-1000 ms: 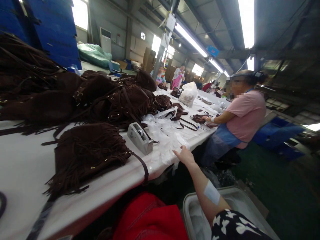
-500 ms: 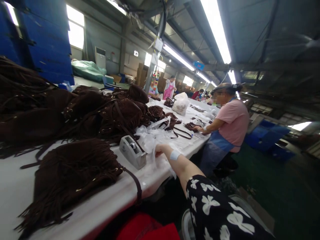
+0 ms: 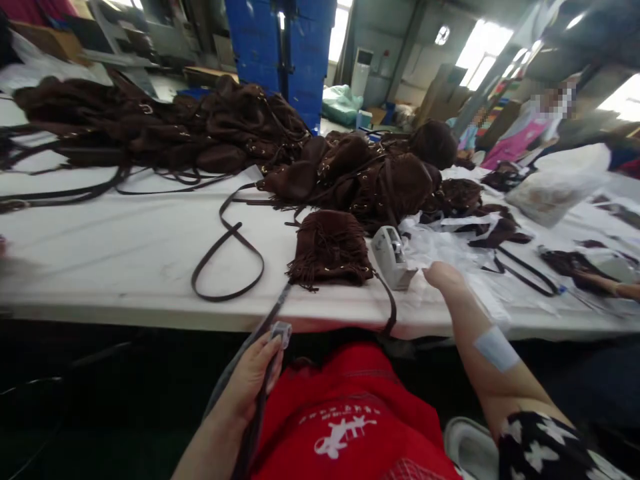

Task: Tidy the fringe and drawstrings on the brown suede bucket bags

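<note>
A dark brown fringed bag lies near the table's front edge, its strap hanging over that edge. My left hand is closed on a dark strap at the table's edge, with a small clear plastic piece at its fingertips. Right of the bag stands a grey tape dispenser. Just beyond it my right hand is closed at a heap of thin white wrapping; a bit of white shows at the fingers, though its exact hold is hard to make out.
Piled brown bags cover the back of the white table. A looped strap lies left of centre. A stuffed plastic bag sits at the right, where another person's arm reaches in. A blurred shape shows at the far left edge.
The view has swung left and down, bringing my left hand with the strap and clear piece into sight. My right hand stays beside the dispenser and the white wrapping.
</note>
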### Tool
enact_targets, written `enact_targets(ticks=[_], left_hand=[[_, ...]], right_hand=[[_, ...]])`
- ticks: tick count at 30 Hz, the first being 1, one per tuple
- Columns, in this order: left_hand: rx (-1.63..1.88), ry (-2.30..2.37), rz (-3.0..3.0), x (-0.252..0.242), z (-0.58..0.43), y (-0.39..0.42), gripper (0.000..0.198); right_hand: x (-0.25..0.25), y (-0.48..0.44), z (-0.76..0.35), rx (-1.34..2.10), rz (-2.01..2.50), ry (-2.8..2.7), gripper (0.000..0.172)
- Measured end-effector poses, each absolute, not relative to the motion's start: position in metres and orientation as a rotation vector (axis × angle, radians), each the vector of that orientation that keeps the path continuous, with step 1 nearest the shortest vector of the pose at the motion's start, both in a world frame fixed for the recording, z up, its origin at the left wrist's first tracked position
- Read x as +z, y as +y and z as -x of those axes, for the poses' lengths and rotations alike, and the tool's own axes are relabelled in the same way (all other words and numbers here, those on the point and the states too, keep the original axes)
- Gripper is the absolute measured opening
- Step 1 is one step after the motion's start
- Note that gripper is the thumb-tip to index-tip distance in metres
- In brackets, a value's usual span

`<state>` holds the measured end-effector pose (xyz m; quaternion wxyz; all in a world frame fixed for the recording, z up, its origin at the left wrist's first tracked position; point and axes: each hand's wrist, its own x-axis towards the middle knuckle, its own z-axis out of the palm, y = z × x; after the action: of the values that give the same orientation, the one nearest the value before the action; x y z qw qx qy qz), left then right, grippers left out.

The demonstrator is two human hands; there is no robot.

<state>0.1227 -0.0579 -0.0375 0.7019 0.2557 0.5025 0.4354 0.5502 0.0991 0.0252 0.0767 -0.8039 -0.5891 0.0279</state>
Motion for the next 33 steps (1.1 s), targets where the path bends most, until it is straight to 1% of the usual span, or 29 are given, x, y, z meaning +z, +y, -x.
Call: enact_targets(ticks=[3,5,6,9,11,12,13,14,17,19,21,22,25,26,28,30,33], left_hand=[[0.939,0.991,-0.536,-0.036,-0.125,-0.050,0.046],[0.881,0.940,-0.547,-0.033,-0.128,-0.049,0.045],[0.842,0.918,-0.561,-0.031,-0.130,-0.049,0.045],[0.688,0.832,-0.613,-0.026,-0.141,-0.052,0.040],[0.593,0.769,-0.619,-0.023,-0.148,-0.055,0.036],[0.563,0.743,-0.610,-0.022,-0.152,-0.058,0.035],[0.546,0.720,-0.596,-0.021,-0.154,-0.060,0.035],[0.538,0.703,-0.583,-0.020,-0.155,-0.062,0.036],[0.554,0.695,-0.554,-0.018,-0.155,-0.068,0.037],[0.572,0.714,-0.552,-0.017,-0.152,-0.069,0.037],[0.603,0.757,-0.567,-0.017,-0.150,-0.069,0.036],[0.622,0.789,-0.577,-0.018,-0.150,-0.069,0.036],[0.674,0.895,-0.602,-0.021,-0.153,-0.064,0.039],[0.685,0.921,-0.610,-0.023,-0.155,-0.062,0.041],[0.701,0.964,-0.641,-0.025,-0.160,-0.058,0.044],[0.728,1.014,-0.700,-0.024,-0.164,-0.054,0.045],[0.762,1.037,-0.796,-0.017,-0.166,-0.052,0.045]], right_hand=[[0.035,0.071,-0.547,0.057,2.468,-1.685,0.020],[0.042,0.048,-0.520,0.169,2.212,-1.747,0.027],[0.045,0.036,-0.500,0.328,1.996,-1.811,0.031],[0.043,0.012,-0.430,1.027,1.340,-2.068,0.049],[0.035,0.004,-0.391,1.337,1.066,-2.191,0.069],[0.030,0.002,-0.377,1.458,0.969,-2.225,0.072],[0.024,0.000,-0.366,1.558,0.893,-2.244,0.072],[0.017,-0.001,-0.358,1.640,0.838,-2.244,0.066],[0.002,-0.002,-0.348,1.753,0.799,-2.195,0.043],[-0.001,-0.004,-0.347,1.716,0.830,-2.195,0.032],[0.004,-0.007,-0.345,1.567,0.841,-2.273,0.024],[0.008,-0.010,-0.343,1.429,0.858,-2.334,0.023],[0.019,-0.019,-0.335,0.820,0.989,-2.559,0.034],[0.020,-0.022,-0.331,0.620,1.048,-2.632,0.033],[0.017,-0.024,-0.325,0.338,1.159,-2.754,0.022],[0.011,-0.021,-0.322,0.218,1.273,-2.798,0.017],[0.002,-0.014,-0.323,0.277,1.433,-2.687,0.015]])
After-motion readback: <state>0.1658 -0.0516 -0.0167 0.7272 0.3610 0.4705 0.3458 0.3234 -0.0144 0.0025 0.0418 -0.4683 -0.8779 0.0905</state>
